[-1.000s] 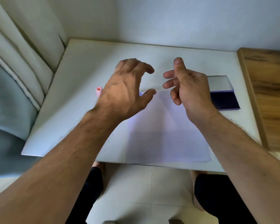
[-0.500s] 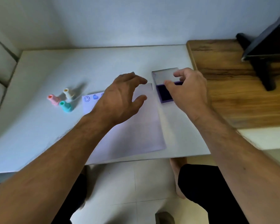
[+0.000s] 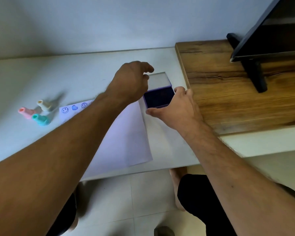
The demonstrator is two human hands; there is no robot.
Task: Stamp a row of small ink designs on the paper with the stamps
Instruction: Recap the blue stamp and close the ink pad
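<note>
At the left of the frame we see three small stamps lying on the white counter: a pink stamp, a cream stamp just above and right of it, and a teal stamp below, the three close together; whether they touch we cannot tell, since all are blurred. Just right of them lies the sheet of paper, its upper left corner showing a row of blue ink designs: a smiley, a heart, another smiley. The row runs under the left forearm, so we cannot see how far it goes. That forearm crosses the sheet and hides much of its left part.

In the middle, the left hand reaches to the clear lid of the ink pad, which stands open. Its fingers are bent over the lid's left edge, but they are blurred and partly hidden behind the hand, so we cannot tell whether they grip the lid or only hover there. The right hand holds the pad's dark base, thumb at the near edge, fingers curled round the right side.

At the right we see a wooden board with a dark screen on its stand, cut off by the upper right of the frame.
</note>
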